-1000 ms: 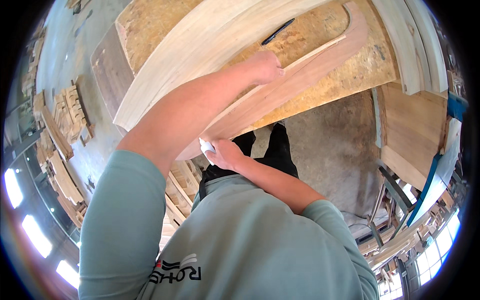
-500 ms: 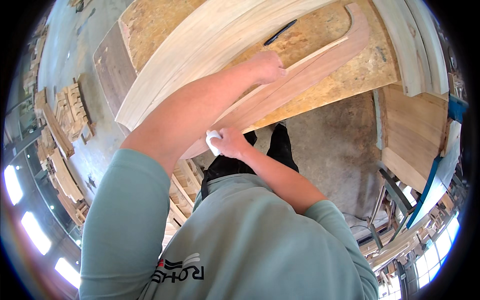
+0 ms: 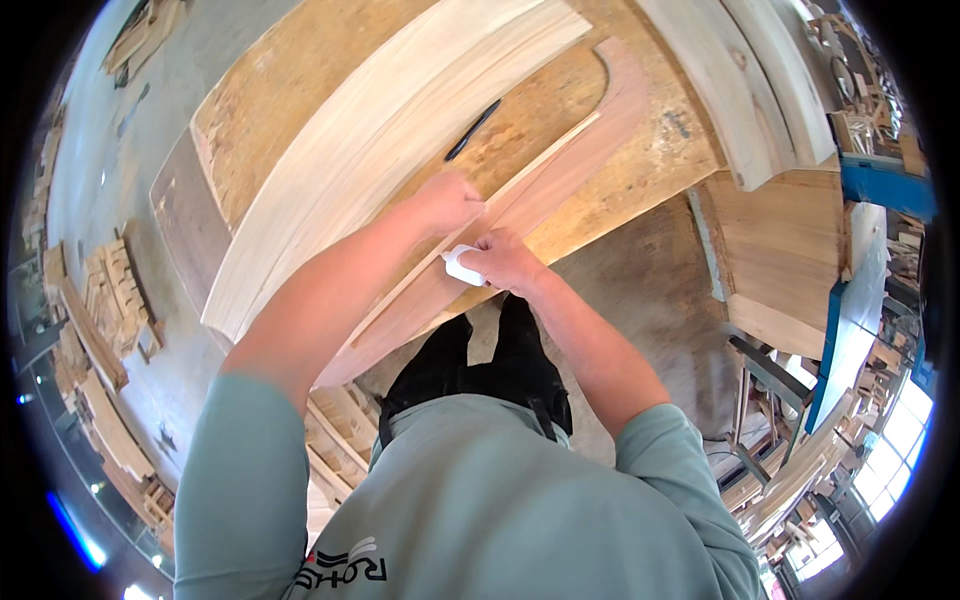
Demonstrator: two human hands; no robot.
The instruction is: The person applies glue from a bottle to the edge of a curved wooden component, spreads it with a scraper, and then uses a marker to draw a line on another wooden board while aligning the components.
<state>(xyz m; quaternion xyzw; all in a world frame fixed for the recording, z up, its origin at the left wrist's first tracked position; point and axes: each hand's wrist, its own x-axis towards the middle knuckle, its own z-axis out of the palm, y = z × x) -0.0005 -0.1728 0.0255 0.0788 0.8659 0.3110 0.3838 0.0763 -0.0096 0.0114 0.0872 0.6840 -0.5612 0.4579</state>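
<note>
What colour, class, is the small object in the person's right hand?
The small object is white, as the head view shows.

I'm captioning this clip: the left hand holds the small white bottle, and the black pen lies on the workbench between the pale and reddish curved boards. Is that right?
Wrong hand: the head view shows the right hand holding the small white bottle. The black pen does lie on the workbench between the pale and reddish curved boards.
</note>
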